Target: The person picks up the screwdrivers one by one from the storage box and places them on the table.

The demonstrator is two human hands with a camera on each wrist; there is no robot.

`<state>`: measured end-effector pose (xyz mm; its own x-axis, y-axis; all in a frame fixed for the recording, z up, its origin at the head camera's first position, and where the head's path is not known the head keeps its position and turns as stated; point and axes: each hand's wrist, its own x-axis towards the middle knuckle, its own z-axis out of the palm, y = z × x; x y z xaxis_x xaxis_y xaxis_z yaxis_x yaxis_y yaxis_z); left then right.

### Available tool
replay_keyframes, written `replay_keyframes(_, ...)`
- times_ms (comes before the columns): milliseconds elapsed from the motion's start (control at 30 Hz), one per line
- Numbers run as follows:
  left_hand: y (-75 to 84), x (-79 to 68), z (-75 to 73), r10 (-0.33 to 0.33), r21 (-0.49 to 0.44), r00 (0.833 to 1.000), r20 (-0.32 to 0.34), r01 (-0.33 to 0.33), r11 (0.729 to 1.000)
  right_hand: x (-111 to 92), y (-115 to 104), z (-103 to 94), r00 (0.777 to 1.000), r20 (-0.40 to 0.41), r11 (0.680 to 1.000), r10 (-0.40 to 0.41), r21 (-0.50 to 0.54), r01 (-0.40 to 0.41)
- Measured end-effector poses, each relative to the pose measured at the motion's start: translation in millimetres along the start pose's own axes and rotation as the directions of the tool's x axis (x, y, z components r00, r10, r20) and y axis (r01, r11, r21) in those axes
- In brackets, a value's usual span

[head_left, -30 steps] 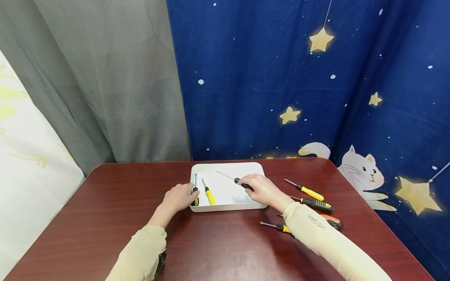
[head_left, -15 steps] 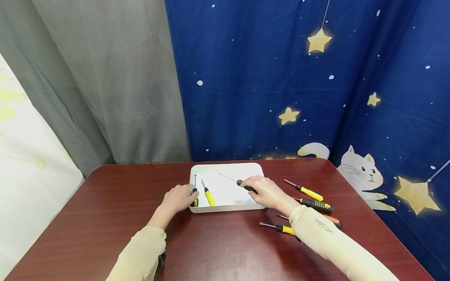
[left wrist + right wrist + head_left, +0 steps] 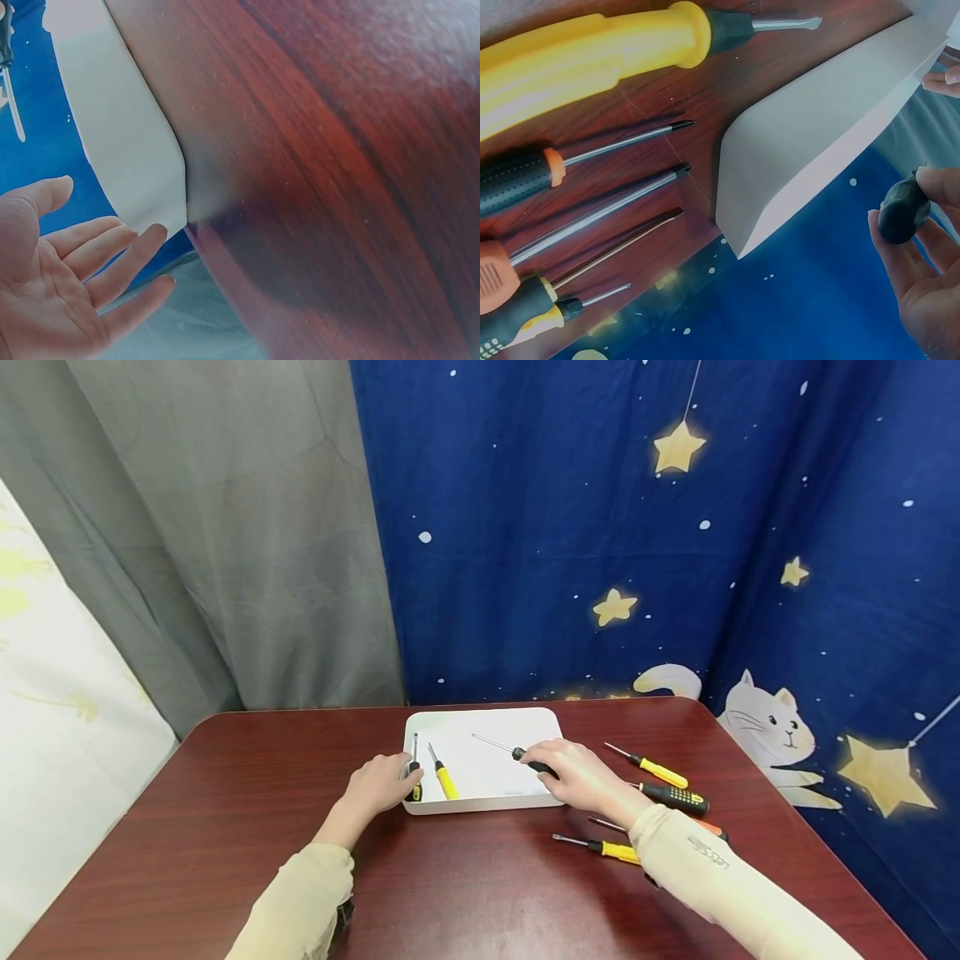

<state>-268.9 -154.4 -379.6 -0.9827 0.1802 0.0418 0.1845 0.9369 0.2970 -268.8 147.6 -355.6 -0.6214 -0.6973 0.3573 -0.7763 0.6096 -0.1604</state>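
Observation:
My right hand [image 3: 577, 777] grips the black handle of a screwdriver [image 3: 540, 767] over the right part of a white tray [image 3: 480, 807], its thin shaft pointing left and away. In the right wrist view, the handle's end [image 3: 900, 219] sits between thumb and fingers. My left hand [image 3: 381, 783] is at the tray's left edge, and the left wrist view shows its fingers [image 3: 124, 266] spread loosely by the tray's outer wall. Inside the tray lie a black-and-yellow screwdriver [image 3: 416, 789], near the left thumb, and a yellow-handled screwdriver [image 3: 447, 781].
Right of the tray, several screwdrivers lie on the dark red table [image 3: 465, 885]: a yellow one [image 3: 663, 773], a black one [image 3: 678, 798], an orange-handled one [image 3: 712, 829] partly behind the right sleeve, and a yellow-and-black one [image 3: 611, 850]. Curtains [image 3: 525, 568] hang behind the table.
My right hand has shifted a little right and toward me, bringing the black-handled screwdriver along. The left hand and the tray's screwdrivers stay in place.

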Motion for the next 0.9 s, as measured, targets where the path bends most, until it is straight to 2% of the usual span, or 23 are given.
replay_keyframes(433,0.4,1.0,-0.5,-0.006,0.002,1.000,0.015,0.006,1.000,-14,0,-6.8,1.000,0.005,1.000,0.019,-0.006,-0.019)
replay_keyframes(900,0.8,0.2,-1.6,0.002,0.008,1.000,0.017,-0.002,1.000,-24,1,-10.6,1.000,0.005,1.000,-0.005,-0.010,0.005)
